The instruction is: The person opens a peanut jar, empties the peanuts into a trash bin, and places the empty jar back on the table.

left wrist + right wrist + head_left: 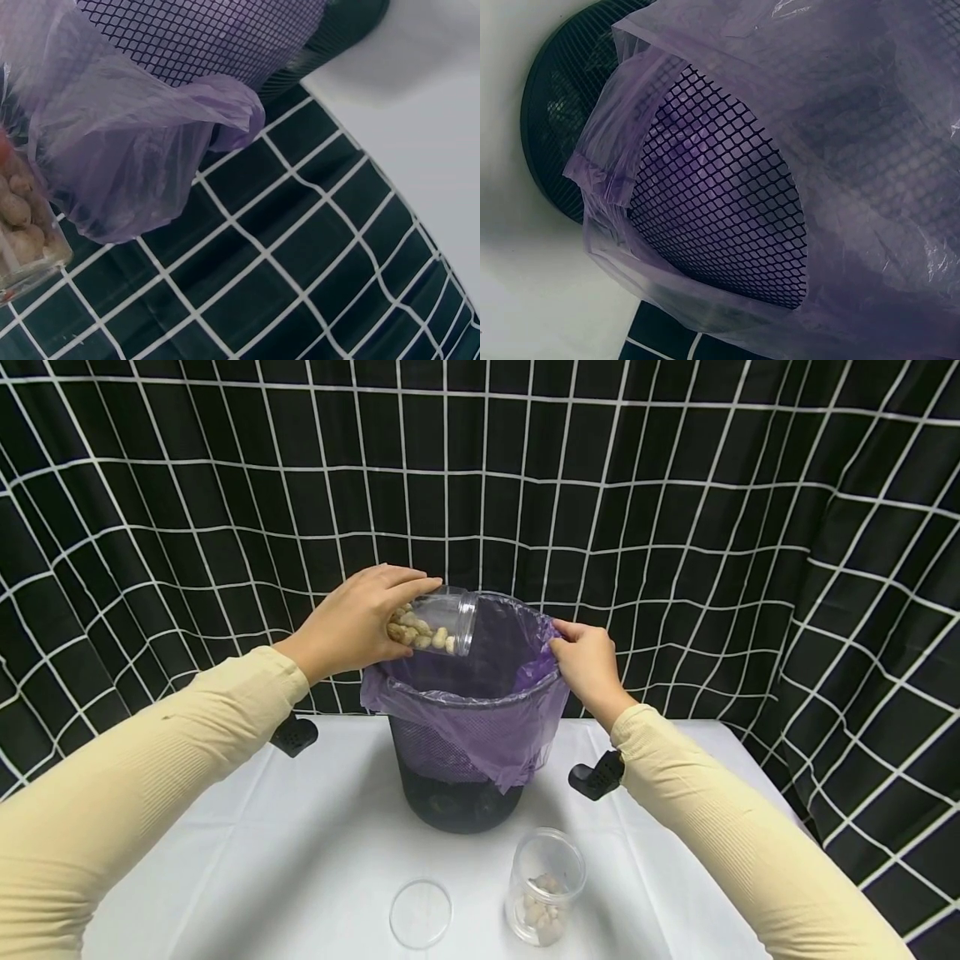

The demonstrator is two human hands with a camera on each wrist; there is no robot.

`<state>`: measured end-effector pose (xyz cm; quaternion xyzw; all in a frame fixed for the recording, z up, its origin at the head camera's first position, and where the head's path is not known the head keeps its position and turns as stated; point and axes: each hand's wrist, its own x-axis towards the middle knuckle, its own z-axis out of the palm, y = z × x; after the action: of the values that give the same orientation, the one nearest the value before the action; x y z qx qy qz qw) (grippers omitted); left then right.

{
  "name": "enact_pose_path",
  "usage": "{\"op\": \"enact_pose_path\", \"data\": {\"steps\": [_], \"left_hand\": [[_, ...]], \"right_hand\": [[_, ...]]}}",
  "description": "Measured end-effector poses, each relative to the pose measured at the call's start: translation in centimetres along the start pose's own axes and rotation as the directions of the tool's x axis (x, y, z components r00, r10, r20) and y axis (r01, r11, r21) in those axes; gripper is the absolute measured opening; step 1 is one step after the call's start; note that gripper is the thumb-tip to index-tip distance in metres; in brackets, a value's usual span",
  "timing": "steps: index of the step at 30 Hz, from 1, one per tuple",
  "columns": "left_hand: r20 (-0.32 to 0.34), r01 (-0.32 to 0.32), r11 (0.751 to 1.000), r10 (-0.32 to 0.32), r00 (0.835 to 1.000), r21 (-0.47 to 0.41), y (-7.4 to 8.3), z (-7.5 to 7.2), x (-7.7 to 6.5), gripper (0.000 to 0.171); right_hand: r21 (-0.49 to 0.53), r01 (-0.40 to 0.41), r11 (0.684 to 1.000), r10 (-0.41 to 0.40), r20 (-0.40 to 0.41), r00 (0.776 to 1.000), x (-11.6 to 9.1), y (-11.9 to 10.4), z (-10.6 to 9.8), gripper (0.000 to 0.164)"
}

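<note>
My left hand (367, 614) grips a clear plastic jar (442, 620), tipped on its side with its mouth over the bin's opening. Pale, knobbly pieces like unshelled peanuts (420, 633) lie along its lower side; some also show at the left edge of the left wrist view. A black mesh waste bin (457, 806) stands upright, lined with a purple plastic bag (480, 735) folded over its rim. At the rim's right side, my right hand (588, 664) pinches the bag's edge between thumb and fingers. The bag covers much of the mesh (720, 195) in the right wrist view.
In front of the bin, a second open clear jar (546, 885) holds pale chunks at its bottom. Left of it a round clear lid (421, 914) lies flat on the white-covered table (315, 860). A black curtain with white grid lines (480, 468) hangs close behind the bin.
</note>
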<state>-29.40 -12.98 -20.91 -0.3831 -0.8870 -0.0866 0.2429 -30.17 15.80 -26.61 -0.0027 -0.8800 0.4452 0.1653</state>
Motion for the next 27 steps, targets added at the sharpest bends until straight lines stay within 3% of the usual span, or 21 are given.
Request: {"op": "enact_pose_path", "data": {"steps": [8, 15, 23, 27], "left_hand": [[-0.026, -0.020, 1.000, 0.020, 0.999, -0.003, 0.0, 0.1, 0.2, 0.080], [-0.118, -0.021, 1.000, 0.019, 0.993, -0.011, 0.5, -0.8, 0.9, 0.078], [-0.044, -0.040, 0.999, 0.040, 0.998, -0.007, 0.8, -0.6, 1.1, 0.079], [-0.068, -0.055, 0.998, 0.054, 0.996, -0.014, 0.8, -0.5, 1.2, 0.078]], "right_hand": [[0.006, -0.002, 1.000, 0.002, 0.002, 1.000, 0.0, 0.1, -0.1, 0.042], [0.011, -0.005, 1.000, 0.005, 0.014, 1.000, -0.1, 0.0, -0.3, 0.043], [0.005, 0.000, 1.000, 0.000, 0.008, 1.000, 0.0, 0.1, -0.1, 0.042], [-0.002, 0.000, 1.000, 0.000, 0.005, 1.000, 0.0, 0.2, 0.0, 0.042]]}}
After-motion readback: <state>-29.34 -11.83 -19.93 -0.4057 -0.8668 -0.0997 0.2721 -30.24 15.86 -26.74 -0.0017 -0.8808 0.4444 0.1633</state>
